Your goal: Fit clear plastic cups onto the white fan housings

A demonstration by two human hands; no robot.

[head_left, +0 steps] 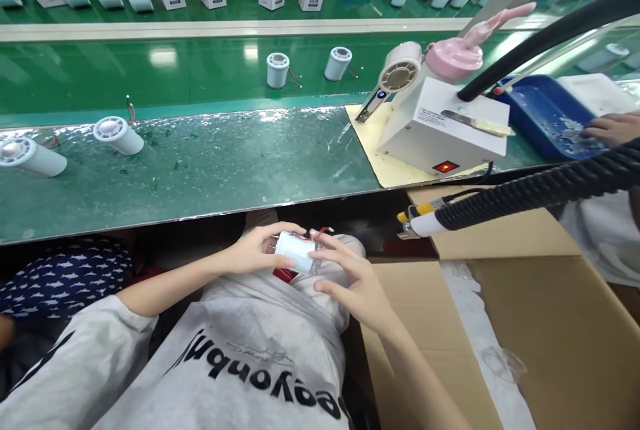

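My left hand (260, 247) is closed around a pale blue fan housing (296, 253), a short cylinder held sideways above my lap. Thin red wires stick out at its top right. Curled around the right end of the housing is my right hand (350, 273), its fingertips on the rim and its thumb just below. The right end looks clear or slotted, but fingers cover part of it. Similar fan housings stand on the green belt, one (277, 71) and another (338, 64), with red wires trailing. Two more, a housing (118, 135) and its neighbour (33, 157), lie on the near ledge at left.
A white machine (445, 125) with a lit red switch stands at right, an assembled handheld fan (395, 77) beside it. A black corrugated hose (540, 183) reaches in above an open cardboard box (550, 323). Co-workers' hands show at a blue tray (535, 117) and the far belt.
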